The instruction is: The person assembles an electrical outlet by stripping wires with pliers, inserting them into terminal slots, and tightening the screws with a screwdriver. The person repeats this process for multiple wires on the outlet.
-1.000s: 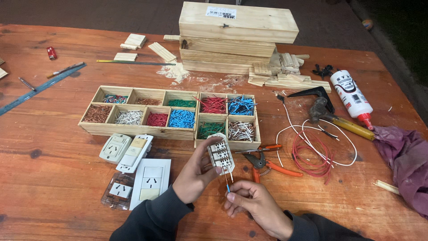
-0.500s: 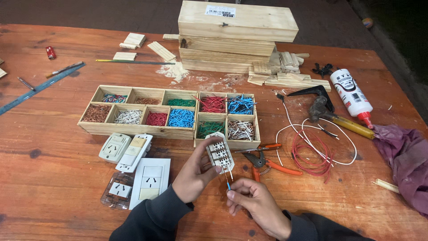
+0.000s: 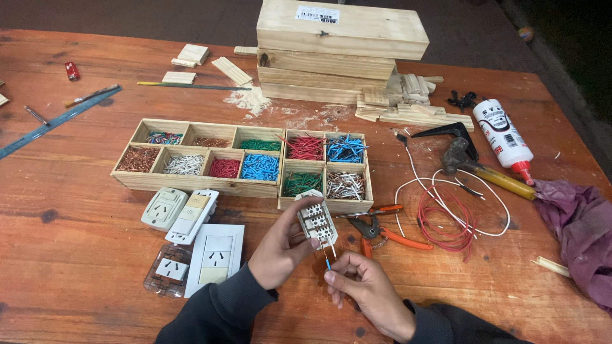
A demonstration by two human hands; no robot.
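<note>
At the near edge of the wooden table (image 3: pixel 76 267), both forearms in dark sleeves are coming up from the bottom of the frame. Right hand (image 3: pixel 366 293) is lying low over the tabletop, fingers curled in, thumb and forefinger pinching a short blue wire piece (image 3: pixel 327 262) that is pointing up at the module. Left hand (image 3: pixel 280 245) is sitting a bit higher, wrist bent, thumb and fingers wrapping a small white socket module (image 3: pixel 315 220) and holding it tilted, terminal side facing the camera. The wire's upper end is sitting just under the module's lower edge; cannot tell if it is touching.

Just left of the left hand, white wall plates (image 3: pixel 213 258) and two white socket units (image 3: pixel 182 210) are lying flat, one clear packaged socket (image 3: pixel 164 272) beside them. Just right of the module, orange-handled pliers (image 3: pixel 379 229) are lying on the wood, then a loose coil of red and white wire (image 3: pixel 449 223).

Further back, a wooden compartment tray (image 3: pixel 191 185) is holding sorted wire bits: copper, white, red, blue, green, each in its own cell. A smaller four-cell tray (image 3: pixel 325 204) is touching its right side. Right of that, a hammer (image 3: pixel 459 156), a white glue bottle (image 3: pixel 503 137), a purple cloth (image 3: pixel 583 232) at the edge.

At the far side, stacked wooden boxes (image 3: pixel 341 48), small wood offcuts (image 3: pixel 408 102), sawdust, a blue ruler (image 3: pixel 54 121) far left.
</note>
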